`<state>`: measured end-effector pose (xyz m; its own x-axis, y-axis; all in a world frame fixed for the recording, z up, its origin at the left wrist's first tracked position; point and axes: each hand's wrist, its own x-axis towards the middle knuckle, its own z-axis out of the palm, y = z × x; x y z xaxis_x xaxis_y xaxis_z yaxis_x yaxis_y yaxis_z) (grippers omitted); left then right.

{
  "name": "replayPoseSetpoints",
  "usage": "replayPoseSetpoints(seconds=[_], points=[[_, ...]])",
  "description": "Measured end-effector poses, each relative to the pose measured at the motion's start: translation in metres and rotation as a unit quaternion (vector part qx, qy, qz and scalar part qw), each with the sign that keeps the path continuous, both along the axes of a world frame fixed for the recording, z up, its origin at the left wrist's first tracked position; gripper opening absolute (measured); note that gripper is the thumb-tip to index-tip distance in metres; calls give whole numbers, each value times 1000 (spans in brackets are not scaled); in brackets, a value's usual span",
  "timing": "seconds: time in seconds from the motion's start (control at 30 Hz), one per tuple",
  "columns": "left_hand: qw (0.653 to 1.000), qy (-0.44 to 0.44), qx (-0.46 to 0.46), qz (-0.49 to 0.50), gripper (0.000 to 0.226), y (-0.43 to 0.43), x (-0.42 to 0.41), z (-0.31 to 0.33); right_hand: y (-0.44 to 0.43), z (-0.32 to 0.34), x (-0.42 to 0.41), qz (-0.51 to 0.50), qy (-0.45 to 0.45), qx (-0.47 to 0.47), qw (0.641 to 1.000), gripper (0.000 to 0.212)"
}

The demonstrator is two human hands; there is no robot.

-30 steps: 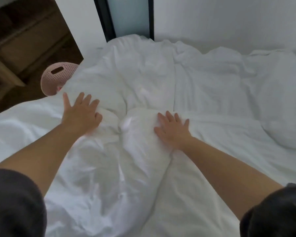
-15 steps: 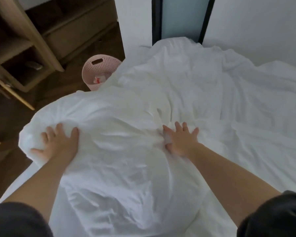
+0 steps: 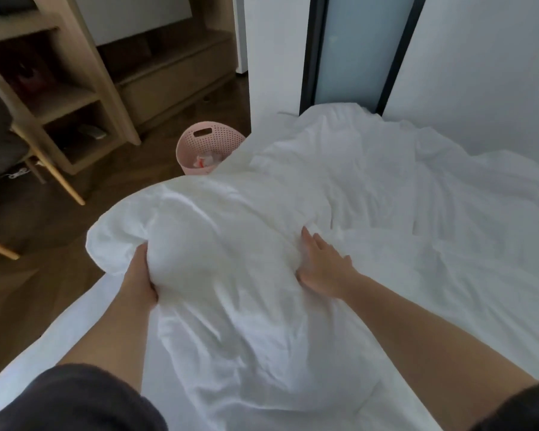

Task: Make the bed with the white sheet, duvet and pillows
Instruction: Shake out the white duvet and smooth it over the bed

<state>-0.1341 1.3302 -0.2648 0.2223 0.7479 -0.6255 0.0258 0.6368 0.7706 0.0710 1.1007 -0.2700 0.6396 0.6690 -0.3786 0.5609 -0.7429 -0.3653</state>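
Duvet (image 3: 231, 259) in white, bunched into a thick puffy roll, lies along the near left edge of the bed (image 3: 84, 309), its rounded far-left end bulging out over the dark wood floor (image 3: 44, 275). A person in dark short sleeves reaches over it with both bare arms. The left hand (image 3: 139, 279) is tucked against the left flank of the roll, its fingers curled under and hidden in the fabric, clutching the duvet from that side. The right hand (image 3: 322, 269) rests on the right flank of the roll with the palm flat and the fingers stretched out together, pressing into the cloth without closing on it. More rumpled white bedding (image 3: 417, 213) spreads to the right and toward the far wall, in loose ridges and creases; which part is sheet and which is duvet cannot be told. A pink perforated basket (image 3: 210, 144) stands on the floor just beyond the far left side of the bed, partly hidden by the bedding. A pale wooden shelf unit (image 3: 75, 88) fills the far left. A dark-framed frosted panel (image 3: 352, 51) rises behind the bed.
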Motion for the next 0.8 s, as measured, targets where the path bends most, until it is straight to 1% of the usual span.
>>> replayPoseSetpoints(seconds=[0.03, 0.07, 0.1, 0.17, 0.2, 0.27, 0.3, 0.33, 0.37, 0.4, 0.47, 0.53, 0.57, 0.63, 0.7, 0.73, 0.77, 0.8], points=[[999, 20, 39, -1, 40, 6, 11, 15, 3, 3, -2, -6, 15, 15, 1000, 86], [995, 41, 92, 12, 44, 14, 22, 34, 6, 8, -5, -7, 29, 30, 999, 86], [986, 43, 159, 11, 43, 17, 35, 60, 11, 13, -9, -1, 39, 45, 998, 85], [952, 5, 305, -32, 28, 21, 61, 113, 25, 27, -13, 8, 51, 102, 993, 77], [932, -27, 356, -69, 26, 17, 73, 139, 33, 34, -15, 4, 63, 144, 987, 72], [899, -73, 417, -118, 32, 13, 84, 172, 47, 47, -17, -20, 110, 236, 965, 60], [896, -89, 419, -117, 33, 13, 84, 177, 51, 53, -19, -42, 150, 273, 949, 56], [902, -82, 411, -101, 34, 16, 82, 174, 52, 56, -21, -63, 191, 299, 933, 54], [915, -70, 392, -67, 32, 24, 75, 163, 52, 55, -24, -72, 219, 306, 924, 53], [930, -35, 366, -13, 31, 34, 64, 149, 50, 54, -27, -60, 229, 289, 928, 53], [949, 95, 290, 79, 40, 55, 31, 111, 46, 47, -33, 17, 194, 179, 964, 57], [961, 181, 194, 79, 49, 62, -9, 71, 39, 32, -42, 70, 169, 108, 977, 64], [960, 217, 168, 57, 48, 62, -26, 52, 37, 24, -45, 77, 156, 91, 980, 67], [956, 259, 132, 34, 47, 57, -49, 21, 40, 10, -52, 80, 138, 64, 985, 71], [949, 294, 98, 49, 59, 49, -55, 6, 44, 1, -59, 88, 130, 32, 987, 72], [938, 326, 100, 53, 68, 46, -53, 6, 46, -1, -62, 93, 125, 22, 988, 73], [925, 358, 120, 41, 75, 42, -47, 8, 48, -1, -64, 98, 115, 16, 988, 73], [909, 386, 159, 5, 79, 35, -41, 11, 48, -2, -65, 105, 103, 14, 989, 72]])
